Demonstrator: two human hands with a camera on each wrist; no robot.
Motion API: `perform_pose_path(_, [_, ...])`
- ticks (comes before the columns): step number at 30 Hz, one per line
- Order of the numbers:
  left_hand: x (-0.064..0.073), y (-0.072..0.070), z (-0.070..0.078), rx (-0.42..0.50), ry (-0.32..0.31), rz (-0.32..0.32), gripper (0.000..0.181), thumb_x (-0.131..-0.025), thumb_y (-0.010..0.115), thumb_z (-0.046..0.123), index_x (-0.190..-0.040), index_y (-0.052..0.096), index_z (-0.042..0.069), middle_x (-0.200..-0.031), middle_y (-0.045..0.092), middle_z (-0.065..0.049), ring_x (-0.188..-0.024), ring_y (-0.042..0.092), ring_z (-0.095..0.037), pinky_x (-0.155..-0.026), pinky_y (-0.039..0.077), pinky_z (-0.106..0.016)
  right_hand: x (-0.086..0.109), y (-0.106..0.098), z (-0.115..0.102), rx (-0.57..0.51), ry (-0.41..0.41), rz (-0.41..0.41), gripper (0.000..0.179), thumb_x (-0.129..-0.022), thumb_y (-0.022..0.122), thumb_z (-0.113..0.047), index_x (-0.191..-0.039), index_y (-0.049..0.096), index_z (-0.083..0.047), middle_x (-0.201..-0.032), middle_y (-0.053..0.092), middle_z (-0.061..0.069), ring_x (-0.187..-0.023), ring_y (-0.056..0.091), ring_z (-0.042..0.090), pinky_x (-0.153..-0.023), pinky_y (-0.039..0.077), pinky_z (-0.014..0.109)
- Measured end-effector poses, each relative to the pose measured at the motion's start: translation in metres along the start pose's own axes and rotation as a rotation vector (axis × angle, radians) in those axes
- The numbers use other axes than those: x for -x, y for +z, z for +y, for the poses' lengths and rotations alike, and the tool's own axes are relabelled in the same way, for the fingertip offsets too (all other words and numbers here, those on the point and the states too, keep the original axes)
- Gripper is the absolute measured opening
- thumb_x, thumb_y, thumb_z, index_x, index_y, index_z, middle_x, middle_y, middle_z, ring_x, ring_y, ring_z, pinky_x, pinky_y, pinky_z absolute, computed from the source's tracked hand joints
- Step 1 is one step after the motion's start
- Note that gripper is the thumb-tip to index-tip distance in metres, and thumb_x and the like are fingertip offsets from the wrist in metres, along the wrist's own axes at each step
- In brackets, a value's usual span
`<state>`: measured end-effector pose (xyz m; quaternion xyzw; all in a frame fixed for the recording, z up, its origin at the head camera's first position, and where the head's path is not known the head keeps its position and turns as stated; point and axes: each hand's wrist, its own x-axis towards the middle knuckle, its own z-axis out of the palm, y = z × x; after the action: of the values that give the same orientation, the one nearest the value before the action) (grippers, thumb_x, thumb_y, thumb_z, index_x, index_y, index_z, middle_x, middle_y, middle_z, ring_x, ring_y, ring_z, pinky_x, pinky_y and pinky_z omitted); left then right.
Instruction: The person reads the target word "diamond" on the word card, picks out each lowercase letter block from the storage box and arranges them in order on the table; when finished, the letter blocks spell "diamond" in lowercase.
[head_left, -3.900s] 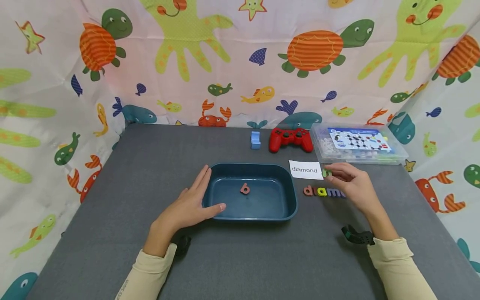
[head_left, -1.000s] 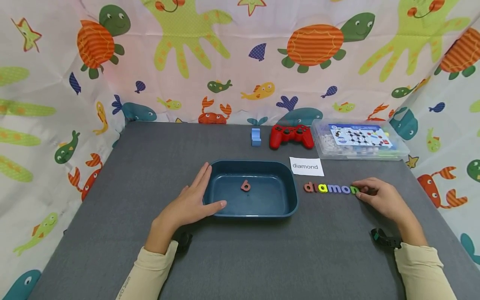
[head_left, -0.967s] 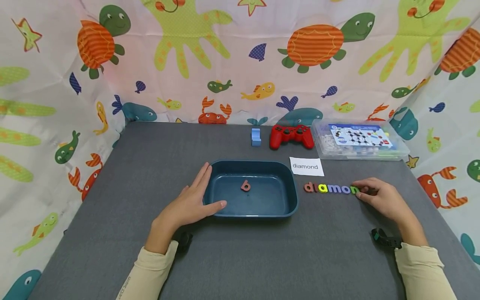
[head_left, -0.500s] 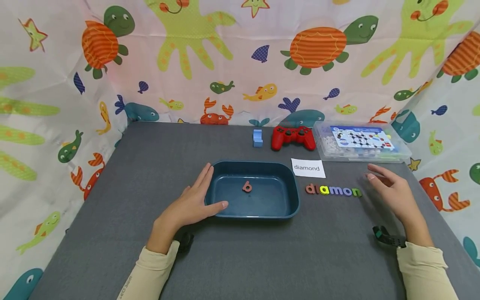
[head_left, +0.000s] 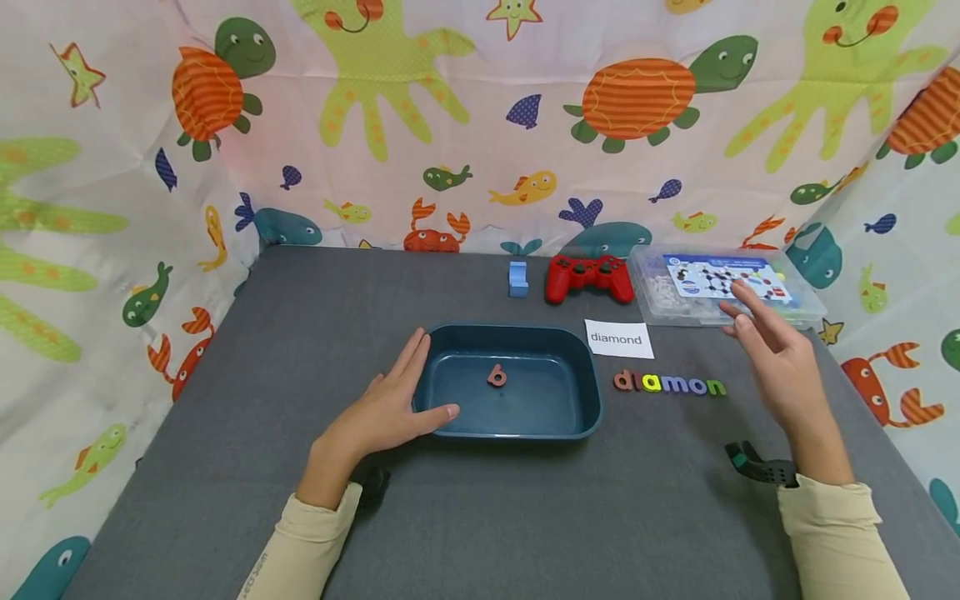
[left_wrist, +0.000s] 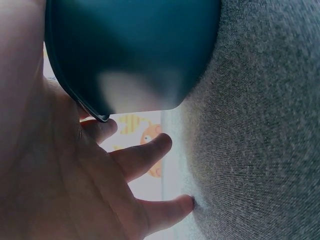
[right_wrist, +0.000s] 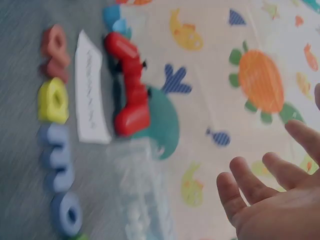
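Observation:
My left hand (head_left: 378, 417) rests on the left rim of a dark blue tray (head_left: 540, 404), fingers straight along its outside and thumb over the near edge. The left wrist view shows the tray wall (left_wrist: 140, 45) above my spread fingers. A small reddish-brown letter (head_left: 497, 377), shaped like a b or 6, lies in the tray. To the tray's right, coloured letters (head_left: 673, 385) line up as "diamon", ending with a green n (head_left: 717, 387). Behind them lies a white card (head_left: 618, 340) printed "diamond". My right hand (head_left: 783, 375) is raised right of the row, fingers apart and holding nothing.
Along the back of the grey table (head_left: 465, 525) are a light blue block (head_left: 518, 280), a red game controller (head_left: 589, 278) and a clear plastic case (head_left: 663, 304) with a labelled lid. A curtain (head_left: 480, 100) printed with sea animals surrounds the table's back and sides.
My right hand first held the green n near the card, then set it at the row's right end, let go and lifted up and away. My left hand has stayed on the tray.

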<state>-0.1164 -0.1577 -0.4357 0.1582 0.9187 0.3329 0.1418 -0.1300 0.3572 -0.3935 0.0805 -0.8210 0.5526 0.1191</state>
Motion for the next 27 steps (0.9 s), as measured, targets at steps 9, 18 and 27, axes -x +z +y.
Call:
perform_pose_path(9, [0.0,-0.001,0.001,0.001,-0.003,-0.005,0.116,-0.095,0.071,0.063,-0.174,-0.002,0.017,-0.18,-0.009,-0.001,-0.163,0.012,-0.034,-0.122,0.006,-0.075,-0.014,0.028,-0.031,-0.318,-0.205,-0.047,0.052,-0.11,0.046,0.001,-0.162,0.045,-0.003,-0.173,0.034,0.009,-0.153,0.042,0.025,-0.109,0.045,0.02])
perform_pose_path(18, [0.001,-0.001,0.001,0.004,0.002,0.0,0.116,-0.095,0.071,0.063,-0.174,-0.001,0.017,-0.18,-0.009,0.0,-0.163,0.012,-0.033,-0.122,0.006,-0.075,-0.025,0.058,-0.054,-0.347,-0.289,-0.099,0.054,-0.109,0.045,0.002,-0.162,0.045,-0.003,-0.172,0.034,0.013,-0.153,0.041,0.029,-0.115,0.042,0.026])
perform_pose_path(27, [0.002,0.0,0.001,0.012,0.003,0.001,0.115,-0.096,0.07,0.063,-0.174,-0.001,0.018,-0.18,-0.009,0.001,-0.164,0.011,-0.032,-0.122,0.006,-0.075,-0.038,0.097,-0.077,-0.298,-0.292,-0.192,0.055,-0.109,0.047,0.0,-0.163,0.047,-0.009,-0.171,0.037,0.011,-0.151,0.045,0.029,-0.122,0.036,0.037])
